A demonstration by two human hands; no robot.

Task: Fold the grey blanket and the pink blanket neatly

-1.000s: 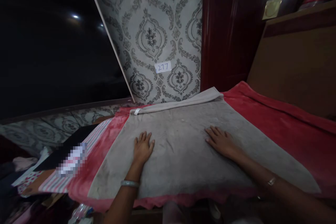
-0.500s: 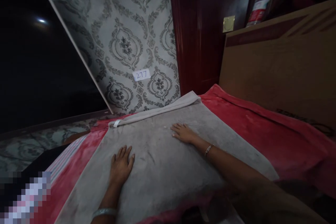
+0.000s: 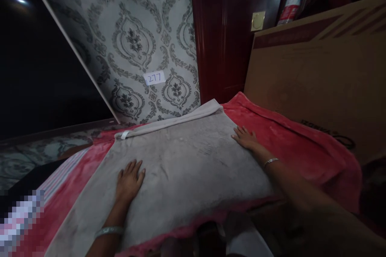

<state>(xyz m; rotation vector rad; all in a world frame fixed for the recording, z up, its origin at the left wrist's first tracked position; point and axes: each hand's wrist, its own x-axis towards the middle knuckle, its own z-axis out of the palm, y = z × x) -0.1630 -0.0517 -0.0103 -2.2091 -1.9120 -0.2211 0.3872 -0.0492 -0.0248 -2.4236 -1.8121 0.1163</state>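
Observation:
A grey plush cloth (image 3: 177, 168) lies spread out in front of me, its far edge folded over in a pale strip with a small white tag (image 3: 124, 135) at the left end. Beneath it a red blanket (image 3: 277, 136) shows on both sides and along the near edge. My left hand (image 3: 129, 180) rests flat on the left part of the grey cloth, fingers apart. At the cloth's right edge, beside the red blanket, my right hand (image 3: 245, 137) lies flat with its fingers spread. Neither hand holds anything.
A large cardboard box (image 3: 313, 68) stands at the right, with a plastic bottle (image 3: 291, 6) behind its top edge. Patterned wallpaper (image 3: 135, 40) bears a paper marked 277 (image 3: 155, 77). A dark screen-like panel (image 3: 45, 60) is at left; striped fabric (image 3: 64, 170) lies below it.
My right hand has slid right across the grey cloth, from near its middle to its right edge. My left hand stays on about the same spot of the cloth. The view has shifted slightly.

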